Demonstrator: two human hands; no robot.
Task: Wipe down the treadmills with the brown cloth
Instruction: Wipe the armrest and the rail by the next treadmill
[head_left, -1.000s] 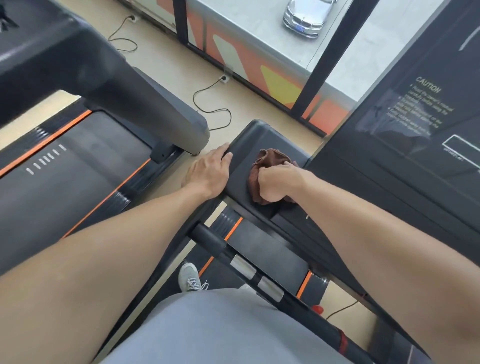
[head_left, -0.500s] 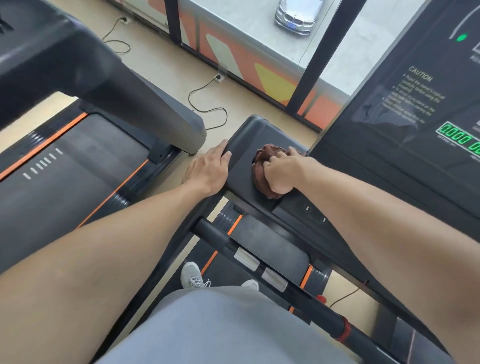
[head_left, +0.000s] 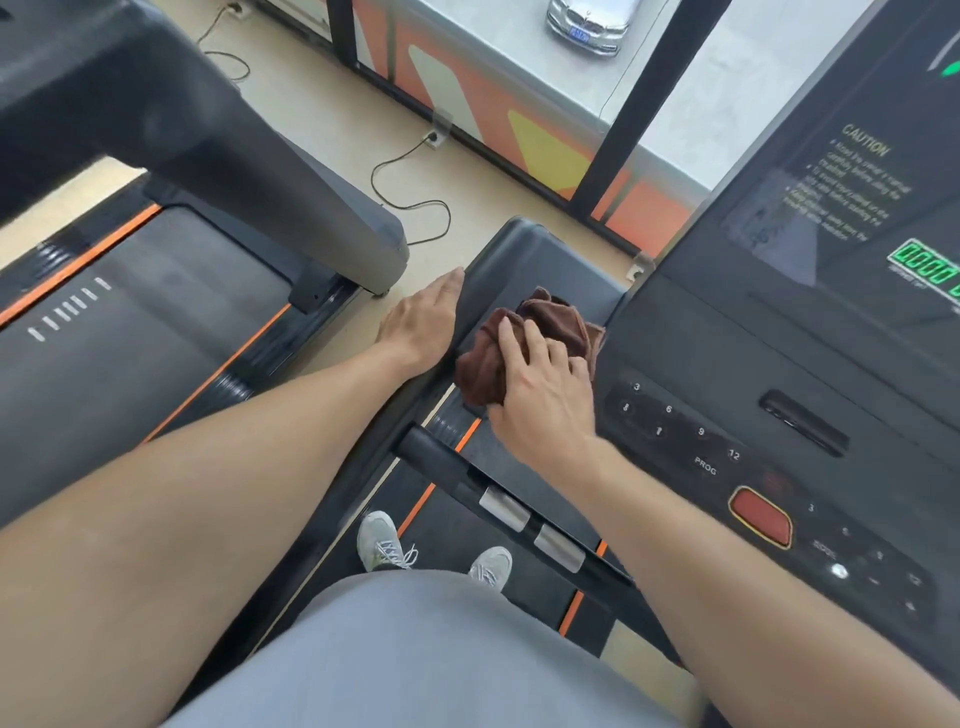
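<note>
You are looking down past your own forearms at a black treadmill console (head_left: 810, 395) that fills the 3 o'clock side of the view. Its green digital readout (head_left: 927, 267) glows near the right edge, white caution text (head_left: 852, 187) sits above that, and a red button (head_left: 761, 516) lies at about 4 o'clock among numbered keys.

Your right hand (head_left: 545, 395) sits just right of center. Its fingers are spread and lie flat over the brown cloth (head_left: 519, 338), pressing it down on the dark side wing of the console (head_left: 524, 254). The cloth is bunched into a loose wad, with folds poking out at 12 o'clock and 9 o'clock of your fingers.

Your left hand (head_left: 423, 322) lies just beside the cloth at its 9 o'clock, not touching it. The fingers are straight and held together, resting along the outer left edge of that same wing.

Below your hands, at 6 o'clock, a black handlebar (head_left: 467, 473) with two silver sensor plates (head_left: 530, 530) crosses the view diagonally. Beneath it your two grey trainers (head_left: 384, 543) stand on the treadmill's belt.

At 9 o'clock a second treadmill (head_left: 145, 332) shows its dark belt edged with orange stripes. Its thick grey upright (head_left: 270, 176) slants across at 10 o'clock.

At 12 o'clock, power cords (head_left: 410, 192) curl on the beige floor below a window, and a silver car (head_left: 587, 23) is parked outside.
</note>
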